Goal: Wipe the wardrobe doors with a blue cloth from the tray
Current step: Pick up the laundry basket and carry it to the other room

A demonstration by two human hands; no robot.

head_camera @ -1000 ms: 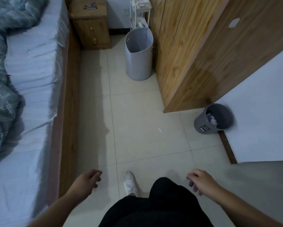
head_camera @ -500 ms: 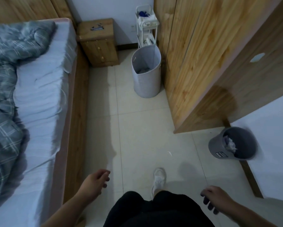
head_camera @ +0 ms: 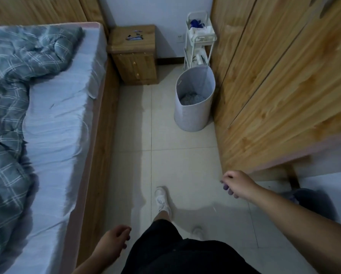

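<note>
- Currently, both hands are hanging well short of the hamper (head_camera: 193, 115): the left hand (head_camera: 111, 245) and the right hand (head_camera: 237, 184) are showing loosely curled fingers, grasping nothing.
- The blue cloth (head_camera: 196, 23) is lying in the top tray (head_camera: 202, 39) of the white trolley (head_camera: 199, 56) just behind the hamper.
- The wardrobe doors (head_camera: 274, 86) are standing just right of the hamper.
- Likely risk: reaching over the hamper may be tipping the light trolley, or dragging out the white items lying beside the cloth.

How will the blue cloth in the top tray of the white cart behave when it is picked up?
The blue cloth lies bunched, so it is probably floppy and light. The white cart looks slender, so a hard tug might rock it.
</note>
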